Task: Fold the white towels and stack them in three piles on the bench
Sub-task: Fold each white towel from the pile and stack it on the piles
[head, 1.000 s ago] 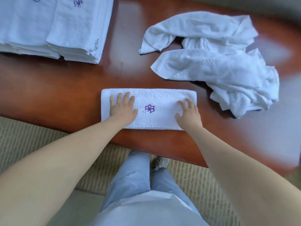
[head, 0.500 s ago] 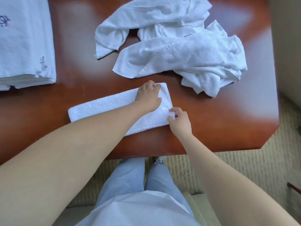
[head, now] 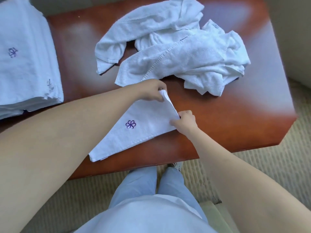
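From the head view we look down on a red-brown desk (head: 235,115). Near its front edge lies the half-folded towel (head: 148,120), a long white strip set at a slant, its purple emblem (head: 130,124) facing up. The left hand (head: 151,91) reaches across and pinches the far corner of the strip's right end, lifted just off the wood; the right hand (head: 185,121) pinches the near corner of that same end. So both grips are clenched on the towel, neither released.

Behind the hands sits a crumpled heap of unfolded towels (head: 176,51), close to the left hand but apart from it. At the left edge of the desk stands a stack of folded towels (head: 25,64); we see one pile clearly, and whether more lie beyond the frame we cannot tell.

We judge the step in hand to be bringing the right end over to the left end to halve the strip. To do it well, we should keep the two corners level and taut so the lifted edge stays straight, carry it low across the emblem, and match it squarely to the far short edge before pressing flat. Letting one corner lag would skew the fold, and the layers already folded may slide apart if we pull upward too sharply.
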`<state>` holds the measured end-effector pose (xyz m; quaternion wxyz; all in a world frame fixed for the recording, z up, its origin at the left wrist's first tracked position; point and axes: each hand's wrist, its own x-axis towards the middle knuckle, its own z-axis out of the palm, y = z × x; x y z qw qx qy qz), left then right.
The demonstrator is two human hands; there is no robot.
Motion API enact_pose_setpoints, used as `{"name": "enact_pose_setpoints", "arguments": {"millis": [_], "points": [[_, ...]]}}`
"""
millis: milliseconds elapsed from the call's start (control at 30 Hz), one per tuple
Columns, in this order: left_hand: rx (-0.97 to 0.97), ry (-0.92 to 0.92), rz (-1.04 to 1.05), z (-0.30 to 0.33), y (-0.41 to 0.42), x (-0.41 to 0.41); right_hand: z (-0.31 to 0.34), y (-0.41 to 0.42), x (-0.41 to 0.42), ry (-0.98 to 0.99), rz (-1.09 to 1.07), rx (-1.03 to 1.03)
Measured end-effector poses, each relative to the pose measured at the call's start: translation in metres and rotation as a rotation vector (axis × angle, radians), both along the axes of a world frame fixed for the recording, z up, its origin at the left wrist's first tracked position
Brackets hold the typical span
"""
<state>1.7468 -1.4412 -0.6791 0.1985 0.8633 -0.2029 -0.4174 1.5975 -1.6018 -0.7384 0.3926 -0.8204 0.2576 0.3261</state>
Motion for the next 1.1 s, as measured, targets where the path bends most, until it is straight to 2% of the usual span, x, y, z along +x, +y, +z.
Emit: {"name": "enact_pose_setpoints", "arguments": {"millis": [167, 400, 667, 900, 1100], "points": [[-0.046, -0.102, 0.187, 0.056, 0.047, -0.024, 0.049, -0.004, 0.008, -0.050, 0.125, 0.132], [-0.027, -0.365, 0.514, 0.154, 0.119, -0.091, 0.157, 0.025, 0.029, -0.388, 0.439, -0.030], [-0.081, -0.599, 0.855, 0.247, 0.211, -0.174, 0.278, 0.117, 0.035, -0.690, 0.695, -0.093], [-0.071, -0.657, 1.039, 0.287, 0.292, -0.225, 0.341, 0.206, 0.018, -0.864, 0.776, -0.049], [-0.070, -0.731, 1.113, 0.300, 0.369, -0.258, 0.359, 0.294, 0.003, -0.871, 0.796, 0.028]]}}
